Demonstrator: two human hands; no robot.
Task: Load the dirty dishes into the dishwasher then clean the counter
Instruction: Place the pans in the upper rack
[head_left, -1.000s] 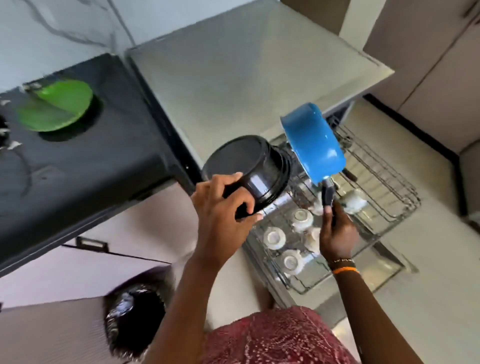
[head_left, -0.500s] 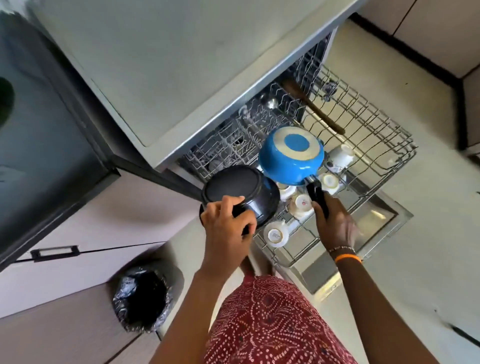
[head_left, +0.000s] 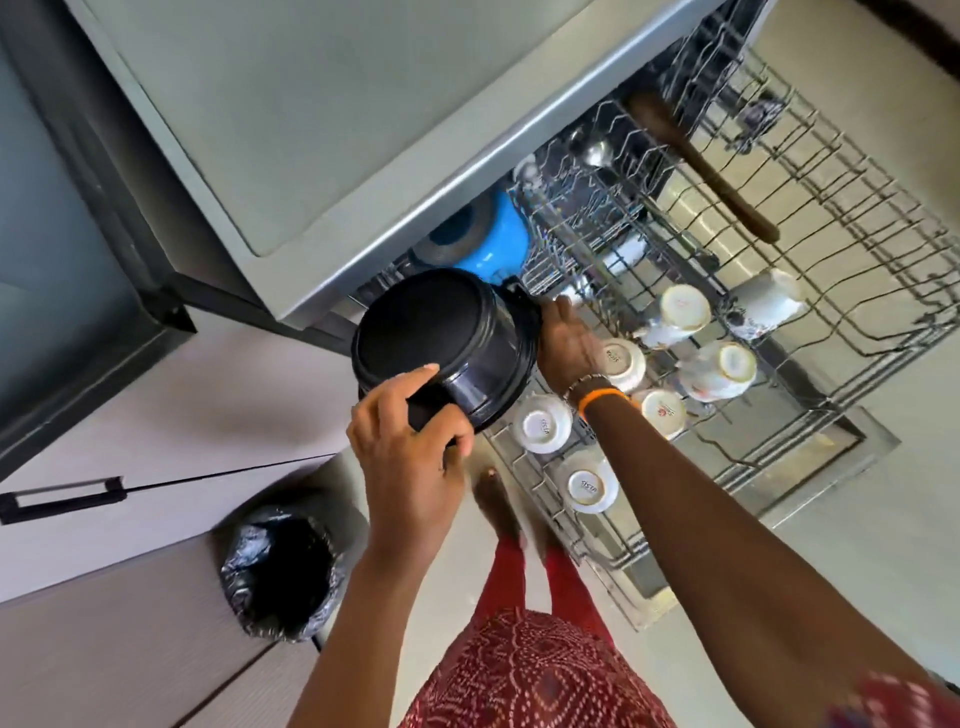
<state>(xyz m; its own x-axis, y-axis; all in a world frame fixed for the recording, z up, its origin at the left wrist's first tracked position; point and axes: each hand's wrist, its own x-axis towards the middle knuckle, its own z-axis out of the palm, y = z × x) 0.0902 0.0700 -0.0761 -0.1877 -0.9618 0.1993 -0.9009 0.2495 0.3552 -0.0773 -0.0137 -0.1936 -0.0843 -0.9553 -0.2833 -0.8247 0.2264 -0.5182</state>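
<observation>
The left hand (head_left: 410, 457) curls its fingers around the black pot (head_left: 441, 348), which is upside down at 12 o'clock from it. The right hand (head_left: 566, 343) is at the pot's 3 o'clock, over the dishwasher rack (head_left: 779, 322); whether it grips anything I cannot tell. The blue saucepan (head_left: 488, 239) lies at the pot's 12 o'clock, under the counter (head_left: 311, 104).

Black pot (head_left: 441, 343), upturned, beside rack (head_left: 831, 291)

The one view comes from the person's head, looking steeply down past both arms at the pulled-out rack (head_left: 810, 291) and the floor (wide-angle, so straight edges bow). The counter (head_left: 322, 104) edge crosses the top, close under the lens; the rack sits lower, at arm's reach.
</observation>
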